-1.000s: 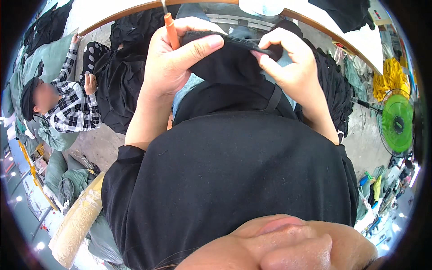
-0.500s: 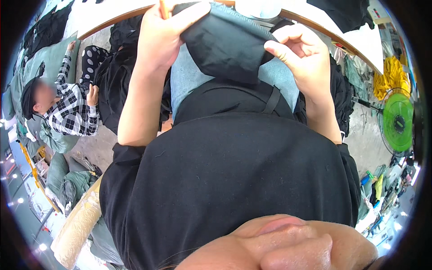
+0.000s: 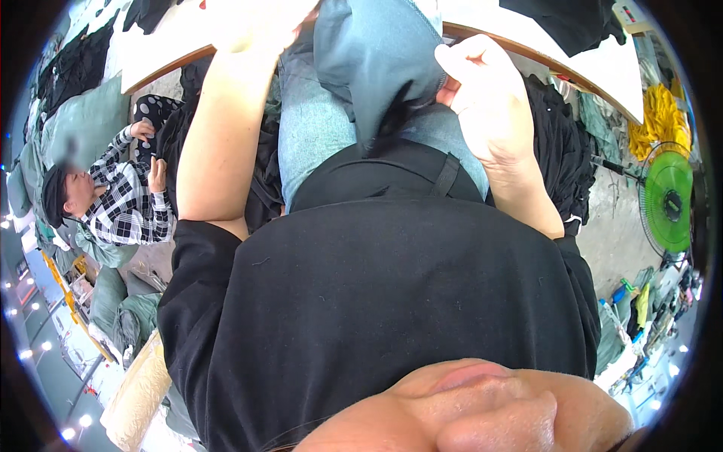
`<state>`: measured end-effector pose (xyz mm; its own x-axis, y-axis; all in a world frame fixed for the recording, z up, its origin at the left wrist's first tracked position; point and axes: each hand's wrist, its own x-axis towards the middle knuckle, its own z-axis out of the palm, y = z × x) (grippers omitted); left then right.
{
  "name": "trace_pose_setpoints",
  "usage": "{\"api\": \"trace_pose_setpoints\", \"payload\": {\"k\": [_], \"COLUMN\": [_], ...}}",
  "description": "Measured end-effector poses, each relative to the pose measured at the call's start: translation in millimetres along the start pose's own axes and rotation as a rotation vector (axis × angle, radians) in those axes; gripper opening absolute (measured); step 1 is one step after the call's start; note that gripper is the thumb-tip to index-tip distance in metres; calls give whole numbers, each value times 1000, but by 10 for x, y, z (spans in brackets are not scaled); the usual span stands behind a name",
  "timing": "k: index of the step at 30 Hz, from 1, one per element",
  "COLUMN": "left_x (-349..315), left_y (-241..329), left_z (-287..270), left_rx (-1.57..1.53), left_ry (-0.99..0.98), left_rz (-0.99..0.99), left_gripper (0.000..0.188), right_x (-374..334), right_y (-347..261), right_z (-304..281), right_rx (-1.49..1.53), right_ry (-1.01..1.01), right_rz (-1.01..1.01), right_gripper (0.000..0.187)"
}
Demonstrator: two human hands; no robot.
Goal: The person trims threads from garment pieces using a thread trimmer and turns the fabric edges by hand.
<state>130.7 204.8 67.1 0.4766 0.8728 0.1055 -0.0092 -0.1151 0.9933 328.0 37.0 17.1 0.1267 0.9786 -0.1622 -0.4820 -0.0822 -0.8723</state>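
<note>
The left hand (image 3: 262,26) has shifted upward, fingers too washed-out to judge; the right hand (image 3: 491,105) pinches the cloth (image 3: 370,56) between its fingers.

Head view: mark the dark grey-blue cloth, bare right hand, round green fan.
Dark grey-blue cloth (image 3: 376,60): head view, hanging middle.
Bare right hand (image 3: 491,105): head view, mid-hand.
Round green fan (image 3: 668,203): head view, near the disc's centre.

In front, the tabletop (image 3: 611,79), with a garment (image 3: 566,21) on its right part and the left hand (image 3: 265,21) over its left part. Between the hands, above the lap (image 3: 312,132), a piece of cloth (image 3: 376,56), with the right hand (image 3: 488,94) at its right edge. On the left, a seated co-worker (image 3: 124,196); farther back, a roll (image 3: 139,395). On the right, a fan (image 3: 666,218), with a cloth heap (image 3: 657,117) just ahead.
</note>
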Motion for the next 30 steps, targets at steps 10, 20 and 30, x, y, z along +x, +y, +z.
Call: {"api": "trace_pose_setpoints", "payload": {"k": [10,20,30], "left_x": [222,269,13], "left_y": [-92,-209,-457], "left_z": [133,245,290], "left_rx": [25,20,97], "left_ry": [-2,16,214], "left_rz": [-44,-68,45], "left_gripper": [29,23,18], "right_x": [31,28,-80], "right_y": [68,234,428], "right_z": [7,-175,-215], "right_rx": [-55,-16,-135], "right_ry": [-31,-74,74], "right_rz": [-74,-145,-281], "right_gripper": [14,15,14]}}
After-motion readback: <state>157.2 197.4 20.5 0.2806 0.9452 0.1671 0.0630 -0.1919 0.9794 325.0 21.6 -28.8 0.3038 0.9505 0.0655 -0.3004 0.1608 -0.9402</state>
